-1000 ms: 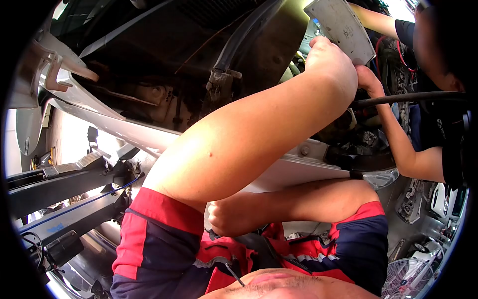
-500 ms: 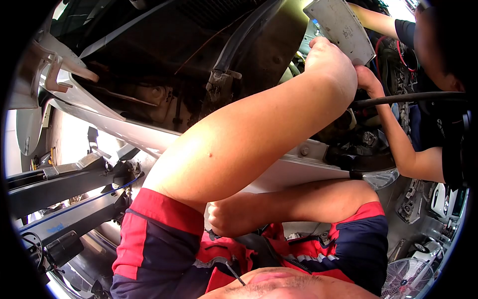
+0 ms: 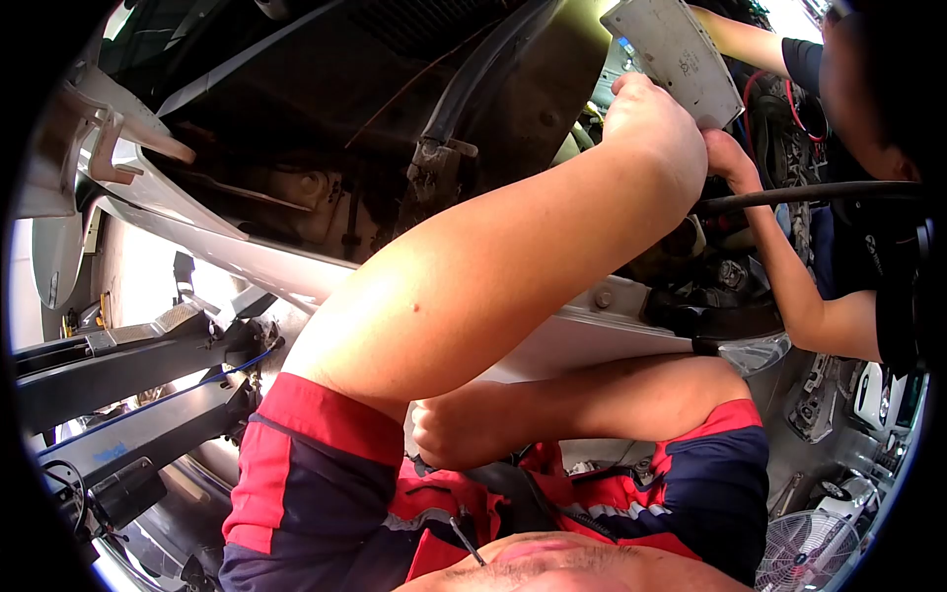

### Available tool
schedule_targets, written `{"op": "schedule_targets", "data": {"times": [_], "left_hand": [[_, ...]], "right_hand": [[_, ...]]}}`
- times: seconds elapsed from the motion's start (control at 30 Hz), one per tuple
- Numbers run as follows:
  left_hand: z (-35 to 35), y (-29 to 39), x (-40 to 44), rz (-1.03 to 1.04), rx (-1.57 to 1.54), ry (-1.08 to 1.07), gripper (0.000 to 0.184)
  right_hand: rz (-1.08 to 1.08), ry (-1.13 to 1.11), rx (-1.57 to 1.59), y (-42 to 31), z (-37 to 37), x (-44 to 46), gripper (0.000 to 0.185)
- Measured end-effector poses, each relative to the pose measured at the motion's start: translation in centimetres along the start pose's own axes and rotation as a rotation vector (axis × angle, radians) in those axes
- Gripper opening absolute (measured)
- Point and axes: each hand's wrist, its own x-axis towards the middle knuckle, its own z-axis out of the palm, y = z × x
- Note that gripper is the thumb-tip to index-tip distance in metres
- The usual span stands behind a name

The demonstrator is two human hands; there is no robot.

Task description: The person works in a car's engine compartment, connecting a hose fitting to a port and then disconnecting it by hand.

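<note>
My left hand [image 3: 649, 111] reaches up into the engine bay, right at the edge of a flat grey metal box [image 3: 681, 61] held at a slant. Most of its fingers are hidden behind the wrist, so I cannot tell how they close. Folded across my chest is my right hand [image 3: 459, 426], curled into a fist in front of my red and navy work shirt [image 3: 335, 483]. Whatever may be inside that fist is hidden. A co-worker's hand [image 3: 727, 158] is at the box's lower corner, and their other arm [image 3: 745, 41] passes behind it.
The car's pale fender [image 3: 552, 347] runs below my left arm. A black hose [image 3: 809, 194] crosses in front of the co-worker. Grey lift arms [image 3: 128, 370] stand at left, and a wire-guarded fan [image 3: 811, 548] at lower right. Dark trim [image 3: 473, 69] lies along the bay.
</note>
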Motion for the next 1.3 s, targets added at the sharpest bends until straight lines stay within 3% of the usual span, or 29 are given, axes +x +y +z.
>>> {"op": "schedule_targets", "data": {"times": [0.47, 1.3], "left_hand": [[0.3, 0.0, 0.4, -0.004, 0.033, 0.043, 0.027], [1.0, 0.1, 1.0, -0.001, 0.039, 0.065, 0.026]], "right_hand": [[-0.032, -0.020, 0.019, 0.2, -0.6, 0.1, 0.013], [0.013, 0.006, 0.039, 0.0, 0.2, 0.0, 0.021]]}}
